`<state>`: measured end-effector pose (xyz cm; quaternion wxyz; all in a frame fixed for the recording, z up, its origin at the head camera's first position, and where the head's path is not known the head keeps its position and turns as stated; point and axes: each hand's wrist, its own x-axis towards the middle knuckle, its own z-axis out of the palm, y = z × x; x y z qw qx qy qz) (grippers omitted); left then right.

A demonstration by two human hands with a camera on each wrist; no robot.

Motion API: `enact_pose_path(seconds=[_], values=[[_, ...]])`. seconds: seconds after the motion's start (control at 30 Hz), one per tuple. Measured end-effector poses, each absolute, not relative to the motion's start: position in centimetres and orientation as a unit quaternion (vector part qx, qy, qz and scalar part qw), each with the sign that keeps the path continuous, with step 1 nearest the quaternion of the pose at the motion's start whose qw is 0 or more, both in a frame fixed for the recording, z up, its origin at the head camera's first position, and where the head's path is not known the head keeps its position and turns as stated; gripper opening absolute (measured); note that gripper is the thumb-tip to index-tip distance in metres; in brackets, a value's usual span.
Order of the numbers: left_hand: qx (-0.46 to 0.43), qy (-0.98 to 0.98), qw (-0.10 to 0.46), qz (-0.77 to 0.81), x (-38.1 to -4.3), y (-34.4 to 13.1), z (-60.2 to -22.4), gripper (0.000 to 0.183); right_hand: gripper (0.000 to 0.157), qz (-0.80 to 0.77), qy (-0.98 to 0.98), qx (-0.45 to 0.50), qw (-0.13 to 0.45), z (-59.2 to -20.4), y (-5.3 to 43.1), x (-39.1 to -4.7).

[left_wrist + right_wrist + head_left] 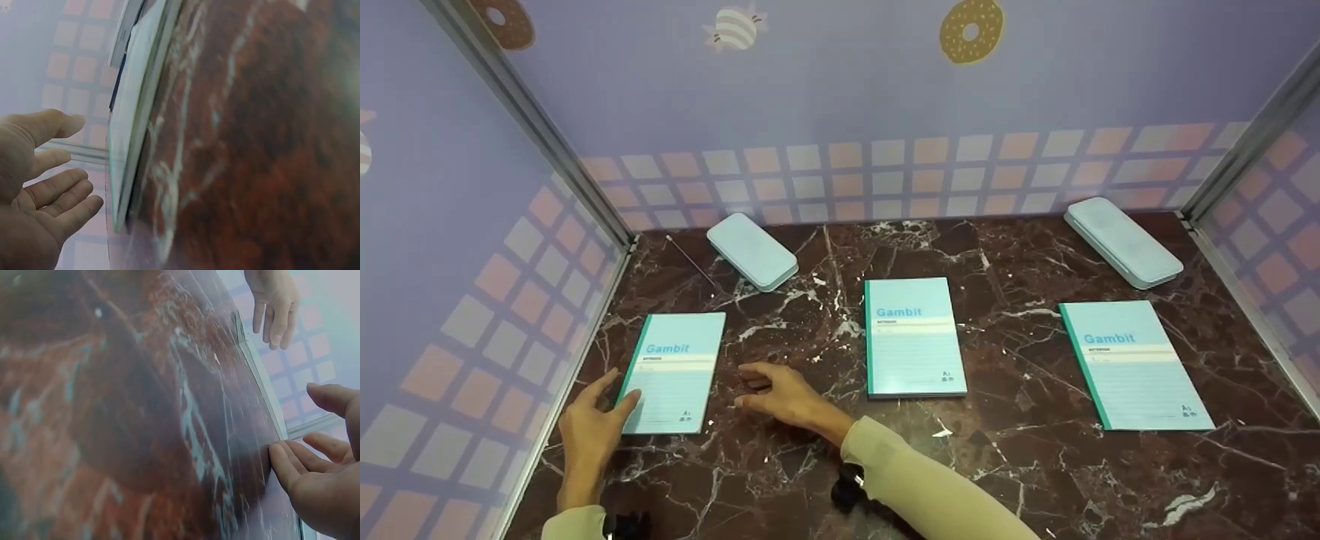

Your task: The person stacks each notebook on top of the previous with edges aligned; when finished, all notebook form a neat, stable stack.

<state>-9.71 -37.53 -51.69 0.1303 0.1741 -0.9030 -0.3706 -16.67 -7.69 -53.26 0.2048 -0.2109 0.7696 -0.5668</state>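
On the left of the table lies a pale green notebook (675, 382) with a darker green spine and "Gambit" on its cover. My left hand (591, 431) hovers by its spine side, the thumb overlapping the cover in the head view. In the left wrist view that hand (42, 191) has its fingers spread, with nothing in them, apart from the notebook (132, 118). To the right of the same notebook is my right hand (787, 397), fingers loosely bent and holding nothing. The right wrist view shows its fingertips (279, 458) low by the tabletop.
Two similar notebooks lie in the middle (915, 352) and at the right (1140, 375). Behind them are a pale case (754, 251) and, far right, another pale case (1125, 244). A thin stick (692, 262) lies at the back left. Patterned walls (840, 90) enclose the marbled table (780, 495).
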Motion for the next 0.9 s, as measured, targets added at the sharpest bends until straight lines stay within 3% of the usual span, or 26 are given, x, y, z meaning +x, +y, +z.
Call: enact_pose_path(seconds=[0.53, 0.9], values=[[0.212, -0.896, 0.149, -0.360, -8.4, -37.5, -52.6, 0.035, 0.059, -0.579, 0.745, -0.213, 0.253, -53.1, -10.5, -15.9], [0.235, -0.874, 0.090, -0.417, -8.0, -37.9, -52.1, 0.049, 0.059, -0.570, 0.741, -0.234, 0.267, -53.6, -11.1, -15.7]])
